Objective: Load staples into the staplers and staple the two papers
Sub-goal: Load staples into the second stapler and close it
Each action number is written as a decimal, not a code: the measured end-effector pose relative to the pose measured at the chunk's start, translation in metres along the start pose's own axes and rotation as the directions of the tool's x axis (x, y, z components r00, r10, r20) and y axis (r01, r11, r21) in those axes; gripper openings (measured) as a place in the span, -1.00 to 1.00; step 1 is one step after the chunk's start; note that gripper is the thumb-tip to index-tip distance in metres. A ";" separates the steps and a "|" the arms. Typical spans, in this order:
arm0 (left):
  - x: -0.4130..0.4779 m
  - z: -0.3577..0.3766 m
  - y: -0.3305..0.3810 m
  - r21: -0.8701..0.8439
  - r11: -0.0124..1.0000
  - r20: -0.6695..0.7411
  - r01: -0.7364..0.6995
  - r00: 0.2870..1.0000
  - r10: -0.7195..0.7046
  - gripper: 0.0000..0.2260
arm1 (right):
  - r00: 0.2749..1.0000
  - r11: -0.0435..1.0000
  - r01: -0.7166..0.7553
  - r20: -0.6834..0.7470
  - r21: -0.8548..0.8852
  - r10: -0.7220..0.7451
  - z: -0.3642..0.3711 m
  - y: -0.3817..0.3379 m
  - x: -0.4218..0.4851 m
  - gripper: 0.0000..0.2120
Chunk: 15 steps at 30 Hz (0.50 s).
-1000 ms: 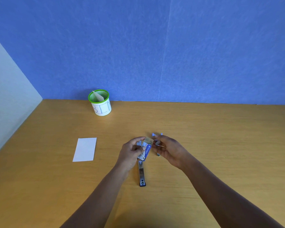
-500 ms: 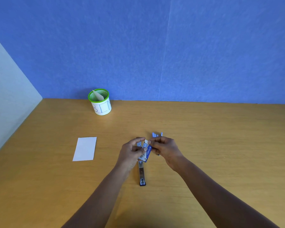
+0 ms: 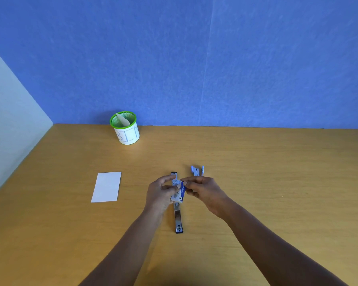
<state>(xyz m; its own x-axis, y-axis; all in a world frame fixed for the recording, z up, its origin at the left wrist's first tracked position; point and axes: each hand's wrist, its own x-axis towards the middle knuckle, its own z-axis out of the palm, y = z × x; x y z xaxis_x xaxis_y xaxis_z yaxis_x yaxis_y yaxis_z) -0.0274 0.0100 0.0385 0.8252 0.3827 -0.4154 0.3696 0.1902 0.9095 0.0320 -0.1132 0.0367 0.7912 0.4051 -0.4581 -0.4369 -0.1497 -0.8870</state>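
Head view: tan wooden surface, blue wall behind, pale wall at left. Count: one white paper sheet visible left of centre (a second beneath it cannot be told), one green-rimmed cup marked BIN at the back, one staple box, two staplers. Left hand curls its fingers round the staple box; right hand pinches the box's upper end. Dark stapler lies opened flat beneath the box; light-blue stapler sits just beyond the right hand.

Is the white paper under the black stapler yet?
No, the white paper lies flat, well left of the black stapler and apart from it.
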 end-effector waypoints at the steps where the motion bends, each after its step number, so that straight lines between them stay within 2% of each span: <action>1: 0.001 0.000 -0.001 -0.007 1.000 -0.014 0.008 1.000 -0.008 -0.76 | 1.000 1.000 -0.009 0.006 0.007 0.009 0.000 0.000 0.000 -0.84; 4: 0.004 0.002 -0.004 -0.017 0.999 -0.050 0.034 0.998 -0.035 -0.77 | 1.000 0.999 -0.024 0.012 -0.029 0.025 -0.001 0.000 -0.001 -0.85; 6: 0.006 0.004 -0.004 -0.025 0.998 -0.073 0.056 0.996 -0.058 -0.77 | 0.999 0.981 -0.019 -0.031 -0.191 0.013 0.001 -0.001 -0.002 -0.78; 8: 0.010 0.006 -0.003 -0.049 0.995 -0.090 0.082 0.992 -0.086 -0.78 | 0.998 0.927 -0.009 -0.061 -0.375 -0.015 0.004 -0.002 -0.002 -0.59; 11: 0.014 0.009 0.001 -0.068 0.993 -0.087 0.100 0.991 -0.106 -0.84 | 0.998 0.808 0.052 0.009 -0.586 -0.058 0.008 -0.003 0.001 -0.36; 13: 0.016 0.011 0.003 -0.070 0.992 -0.079 0.103 0.991 -0.109 -0.84 | 0.994 0.749 0.107 0.051 -0.654 -0.097 0.009 -0.005 0.003 -0.30; 15: 0.019 0.014 0.005 -0.082 0.991 -0.068 0.104 0.992 -0.110 -0.82 | 0.986 0.718 0.139 0.031 -0.682 -0.162 0.009 -0.007 0.006 -0.36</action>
<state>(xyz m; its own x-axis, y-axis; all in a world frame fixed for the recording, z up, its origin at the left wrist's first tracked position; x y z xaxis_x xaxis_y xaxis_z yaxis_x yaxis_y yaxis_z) -0.0043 0.0057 0.0354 0.7487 0.4201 -0.5129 0.4173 0.3026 0.8569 0.0364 -0.1013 0.0406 0.8381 0.4514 -0.3062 0.0879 -0.6659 -0.7408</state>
